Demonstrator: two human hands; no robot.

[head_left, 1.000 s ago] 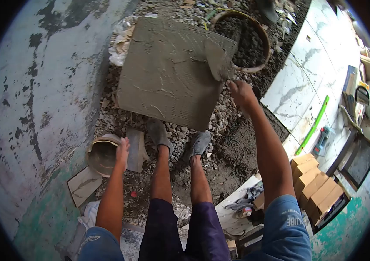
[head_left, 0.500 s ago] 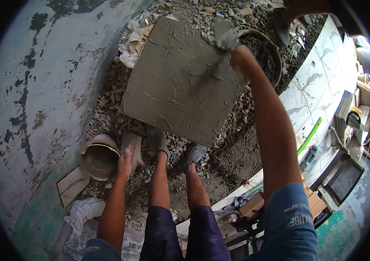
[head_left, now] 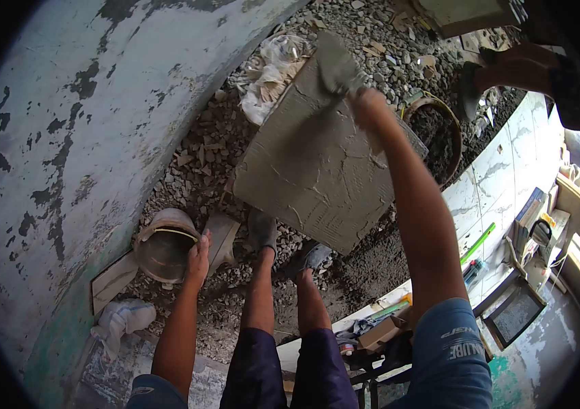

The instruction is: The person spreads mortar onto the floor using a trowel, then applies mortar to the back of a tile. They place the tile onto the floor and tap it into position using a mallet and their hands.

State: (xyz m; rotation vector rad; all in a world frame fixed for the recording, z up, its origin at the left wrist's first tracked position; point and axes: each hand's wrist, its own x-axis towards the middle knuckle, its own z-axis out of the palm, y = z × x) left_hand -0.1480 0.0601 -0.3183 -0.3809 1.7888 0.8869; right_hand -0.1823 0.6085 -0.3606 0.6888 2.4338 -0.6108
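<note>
Grey mortar-coated tile (head_left: 314,167) lies under a trowel (head_left: 340,67) clamped in the fingers of the right hand (head_left: 370,108), while the left hand (head_left: 199,256) rests, fingers straight and together, against a bucket (head_left: 162,247).

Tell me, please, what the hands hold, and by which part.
The right hand grips a trowel by its handle, blade on the mortared tile. The left hand holds nothing, beside a bucket.

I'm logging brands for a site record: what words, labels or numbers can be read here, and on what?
"ALIBE": white letters on the blue sleeve of the arm whose right hand grips the trowel.
Smaller line above it: too blurred to read.
Labels on the boxes by the tiled floor: too small to read.
</note>
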